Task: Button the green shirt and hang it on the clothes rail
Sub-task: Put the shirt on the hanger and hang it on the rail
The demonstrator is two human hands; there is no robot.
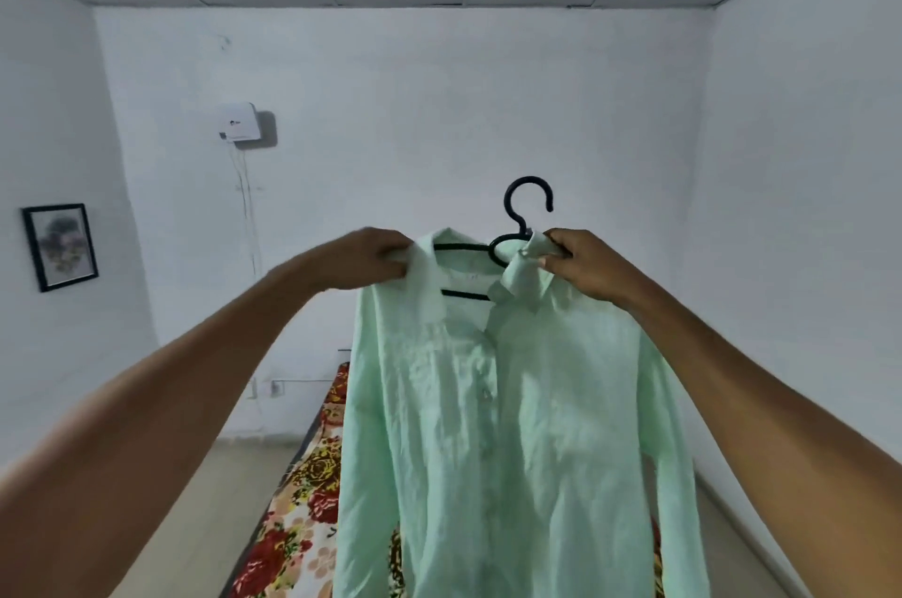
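At chest height before the person, the shirt (493, 426) hangs on a black hanger (507, 251), held up between both hands above a floral bed (302, 495); the left hand (376, 260) is clenched on the shirt's left shoulder by the collar, and the right hand (585, 265) pinches the bunched right collar tip and seems to grip the hanger's arm with it. The placket looks closed lower down, though the buttons are too faint to count, and the neck stands open with the hanger's bars showing through; no rail is in view. Judged from this, the step in hand is seating the shirt squarely before carrying it to the rail; to do it well, the right hand should flatten that crumpled collar, both shoulders should sit evenly on the hanger's arms, and the hook should be kept free for the rail. The shirt's long axis runs vertically, collar up and hem down past the bottom edge; its front faces the person; the hook (529, 197) rises above the collar and opens to the right.
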